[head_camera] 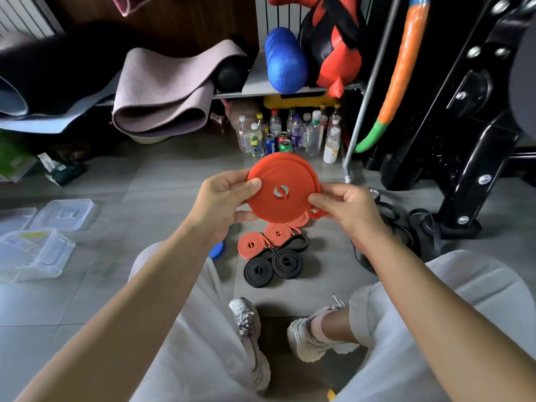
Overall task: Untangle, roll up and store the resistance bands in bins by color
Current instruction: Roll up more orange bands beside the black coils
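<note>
A large coiled orange resistance band (285, 181) is held up flat in front of me, over the floor. My left hand (223, 198) pinches its left edge, thumb on top. My right hand (345, 207) pinches its lower right edge, where a short loop of the band sticks out. On the floor below lie two smaller rolled orange bands (251, 244) (278, 233) and two rolled black bands (259, 271) (287, 262). A small blue roll (217, 250) peeks out by my left forearm. Loose black bands (397, 227) lie tangled at the right.
Clear plastic bins (34, 253) and a lid (65, 213) sit on the grey floor at the left. Bottles and cans (290, 134) stand under a shelf holding mats and a blue foam roller (285, 60). A black gym machine (464, 140) fills the right. My legs and shoes are below.
</note>
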Demonstrator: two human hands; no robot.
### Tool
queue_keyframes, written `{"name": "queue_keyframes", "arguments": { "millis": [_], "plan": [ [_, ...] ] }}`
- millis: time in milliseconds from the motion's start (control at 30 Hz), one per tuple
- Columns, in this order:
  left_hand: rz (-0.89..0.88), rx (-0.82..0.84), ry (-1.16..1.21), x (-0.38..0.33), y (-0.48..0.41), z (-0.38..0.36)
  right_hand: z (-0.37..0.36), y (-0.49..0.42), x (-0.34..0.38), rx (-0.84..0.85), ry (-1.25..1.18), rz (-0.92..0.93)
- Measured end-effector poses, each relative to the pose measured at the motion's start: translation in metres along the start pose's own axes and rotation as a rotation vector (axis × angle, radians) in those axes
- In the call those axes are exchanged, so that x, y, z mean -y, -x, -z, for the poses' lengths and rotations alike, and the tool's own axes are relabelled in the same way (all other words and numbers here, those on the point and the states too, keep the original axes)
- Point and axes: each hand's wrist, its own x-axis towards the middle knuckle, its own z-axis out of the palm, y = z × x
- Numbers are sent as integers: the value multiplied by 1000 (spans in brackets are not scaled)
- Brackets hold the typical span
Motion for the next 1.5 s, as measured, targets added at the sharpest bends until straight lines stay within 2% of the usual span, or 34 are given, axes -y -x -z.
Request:
{"name": "queue_keyframes", "arguments": {
  "millis": [267,367,467,600,867,967,1167,1267,1367,1433,1500],
  "plan": [
    [11,1,-64,-29,-57,7,-7,-67,27,20,122,-12],
    [19,-12,-152,-35,-97,19,-11,-113,29,56,158,-78],
    [103,-27,-171,-17,-139,31,-17,-158,11,102,200,-165],
    [266,-99,-87,50,-195,44,-27,-208,-56,145,218,-303],
    [635,-205,-85,248,-264,44,-35,-254,-287,153,358,-699],
    [751,-229,-27,305,-285,41,-35,-271,-345,156,473,-687],
    [809,-186,-84,380,-319,30,-32,-304,-404,157,744,-698],
    [769,-86,-329,400,-322,29,-36,-300,-419,133,898,-717],
    [724,16,-548,406,-324,28,-41,-290,-423,87,1143,-539],
    [724,70,-609,401,-326,28,-39,-288,-424,48,1174,-451],
    [742,135,-670,398,-329,27,-35,-286,-424,83,1104,-482]
  ]
}}
